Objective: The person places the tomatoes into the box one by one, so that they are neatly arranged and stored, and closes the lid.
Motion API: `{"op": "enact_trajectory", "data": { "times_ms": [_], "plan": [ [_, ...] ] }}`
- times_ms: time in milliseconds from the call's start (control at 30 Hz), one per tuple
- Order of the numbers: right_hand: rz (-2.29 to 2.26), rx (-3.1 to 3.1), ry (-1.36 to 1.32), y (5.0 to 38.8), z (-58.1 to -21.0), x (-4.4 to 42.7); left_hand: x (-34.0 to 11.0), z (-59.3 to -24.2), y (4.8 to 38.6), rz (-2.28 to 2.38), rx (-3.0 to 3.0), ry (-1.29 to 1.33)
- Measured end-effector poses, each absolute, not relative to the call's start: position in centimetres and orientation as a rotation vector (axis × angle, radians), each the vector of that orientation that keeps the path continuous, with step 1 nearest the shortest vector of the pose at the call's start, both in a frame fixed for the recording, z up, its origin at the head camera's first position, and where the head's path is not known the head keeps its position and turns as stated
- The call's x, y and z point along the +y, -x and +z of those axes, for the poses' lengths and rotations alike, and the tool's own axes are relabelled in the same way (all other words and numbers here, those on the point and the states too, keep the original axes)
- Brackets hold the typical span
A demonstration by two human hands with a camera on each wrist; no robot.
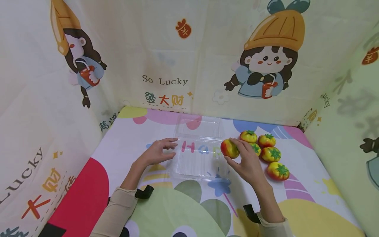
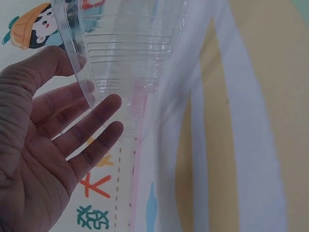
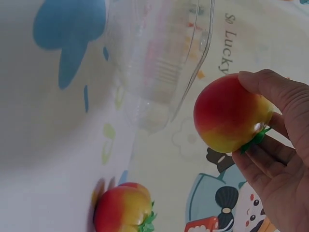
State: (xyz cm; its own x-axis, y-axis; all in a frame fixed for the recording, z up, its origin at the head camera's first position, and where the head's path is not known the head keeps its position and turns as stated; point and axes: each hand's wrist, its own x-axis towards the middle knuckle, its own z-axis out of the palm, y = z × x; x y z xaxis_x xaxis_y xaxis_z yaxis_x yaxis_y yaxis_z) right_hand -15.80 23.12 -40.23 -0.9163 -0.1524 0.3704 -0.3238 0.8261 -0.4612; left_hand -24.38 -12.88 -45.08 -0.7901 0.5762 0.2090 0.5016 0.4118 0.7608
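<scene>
In the head view, a clear plastic clamshell box [image 1: 192, 169] lies unfolded on the table, its lid [image 1: 207, 128] tipped back on the far side. My left hand [image 1: 158, 152] is at the box's left edge, fingers spread and lightly bent. Up close in the left wrist view, thumb and fingers are by the clear rim [image 2: 72, 46]; whether they touch it I cannot tell. Between thumb and fingertips my right hand [image 1: 246, 161] holds a red-and-yellow artificial tomato [image 1: 227, 148] above the box's right side. Its green leafy top [image 3: 255, 140] faces the palm.
Several similar tomatoes [image 1: 270, 154] are grouped on the table right of the box, the nearest one [image 1: 277, 171] toward the front. A printed cloth [image 1: 189, 207] covers the table. Patterned curtains [image 1: 207, 59] enclose the back and both sides.
</scene>
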Motion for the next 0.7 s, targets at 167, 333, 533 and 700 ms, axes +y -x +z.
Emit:
{"op": "enact_trajectory", "data": {
  "times_ms": [167, 333, 533, 700],
  "plan": [
    [0.795, -2.682, -0.368, 16.3, -40.4, 22.3, -12.9, -45.1, 24.4, 1.338, 2.563, -0.985],
    [0.807, -2.674, -0.371, 16.7, -40.4, 21.6, -12.9, -45.0, 24.4, 1.331, 2.568, -0.986],
    [0.832, -2.672, -0.363, 17.0, -40.6, 20.9, -12.9, -44.9, 24.4, 1.318, 2.561, -0.993],
    [0.854, -2.682, -0.366, 17.1, -40.6, 20.1, -12.8, -45.1, 24.4, 1.311, 2.567, -0.996]
  ]
}}
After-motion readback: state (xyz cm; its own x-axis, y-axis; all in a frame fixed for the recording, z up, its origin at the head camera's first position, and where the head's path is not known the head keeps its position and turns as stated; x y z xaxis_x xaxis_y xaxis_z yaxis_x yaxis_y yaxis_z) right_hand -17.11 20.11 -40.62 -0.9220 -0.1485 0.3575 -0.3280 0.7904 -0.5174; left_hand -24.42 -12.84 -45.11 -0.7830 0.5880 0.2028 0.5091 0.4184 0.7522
